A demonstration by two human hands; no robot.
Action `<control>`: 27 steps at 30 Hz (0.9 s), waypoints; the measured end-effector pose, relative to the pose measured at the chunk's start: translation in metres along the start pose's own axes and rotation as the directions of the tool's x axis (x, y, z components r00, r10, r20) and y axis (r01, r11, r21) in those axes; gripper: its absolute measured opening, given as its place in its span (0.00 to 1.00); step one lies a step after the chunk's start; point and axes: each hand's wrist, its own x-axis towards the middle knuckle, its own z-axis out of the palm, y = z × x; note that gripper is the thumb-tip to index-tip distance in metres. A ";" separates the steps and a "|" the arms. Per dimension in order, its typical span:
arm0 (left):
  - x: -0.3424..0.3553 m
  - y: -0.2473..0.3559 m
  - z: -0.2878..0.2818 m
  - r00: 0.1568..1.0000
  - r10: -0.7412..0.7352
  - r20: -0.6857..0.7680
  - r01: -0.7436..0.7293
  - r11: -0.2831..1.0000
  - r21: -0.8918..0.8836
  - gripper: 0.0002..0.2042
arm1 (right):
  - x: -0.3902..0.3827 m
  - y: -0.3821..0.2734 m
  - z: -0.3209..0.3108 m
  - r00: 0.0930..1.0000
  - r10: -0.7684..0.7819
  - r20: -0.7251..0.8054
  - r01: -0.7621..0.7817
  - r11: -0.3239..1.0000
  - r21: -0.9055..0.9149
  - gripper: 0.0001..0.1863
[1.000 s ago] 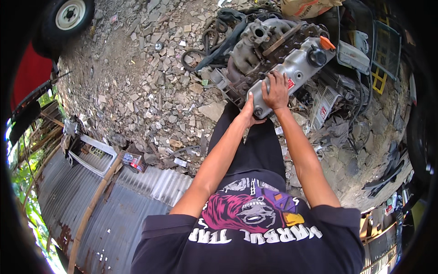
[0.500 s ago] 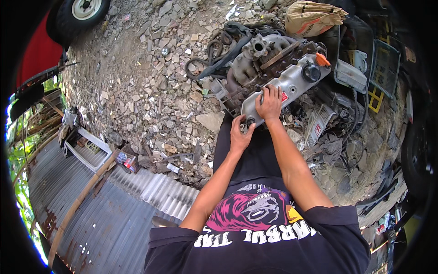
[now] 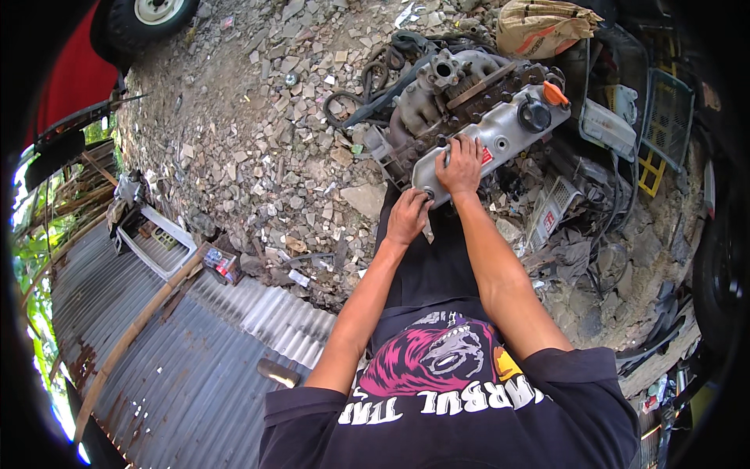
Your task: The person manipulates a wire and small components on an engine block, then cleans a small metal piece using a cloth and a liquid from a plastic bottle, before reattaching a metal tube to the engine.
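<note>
Two bare hands work at the near end of a grey engine cover, out on stony ground.

The right hand (image 3: 461, 166) lies flat and open on the silver valve cover (image 3: 500, 133), fingers spread, gripping nothing. The left hand (image 3: 409, 216) is curled at the near corner of the cover; if it holds something small, I cannot tell, because the fingers hide it. The cover sits on top of the engine (image 3: 449, 94), which rests on broken stones (image 3: 258, 148). To the left of the engine there is open ground; to the right, plastic parts and cables (image 3: 594, 195) crowd close. A corrugated metal sheet (image 3: 203, 344) lies below left. A wheel (image 3: 152, 16) is cut off at the top edge.
</note>
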 end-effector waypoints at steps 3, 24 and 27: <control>0.001 -0.007 -0.001 0.995 0.091 0.046 -0.093 0.995 0.033 0.11 | 0.000 0.000 0.001 1.000 0.002 -0.009 -0.002 1.000 0.012 0.19; 0.022 -0.024 -0.021 0.887 0.326 0.328 -0.367 0.928 0.068 0.11 | -0.003 0.002 0.000 0.998 -0.014 -0.058 0.019 0.997 0.079 0.17; 0.034 -0.025 -0.030 0.834 0.338 0.436 -0.402 0.913 0.061 0.11 | -0.002 0.002 -0.003 0.999 -0.012 -0.050 0.017 0.995 0.100 0.17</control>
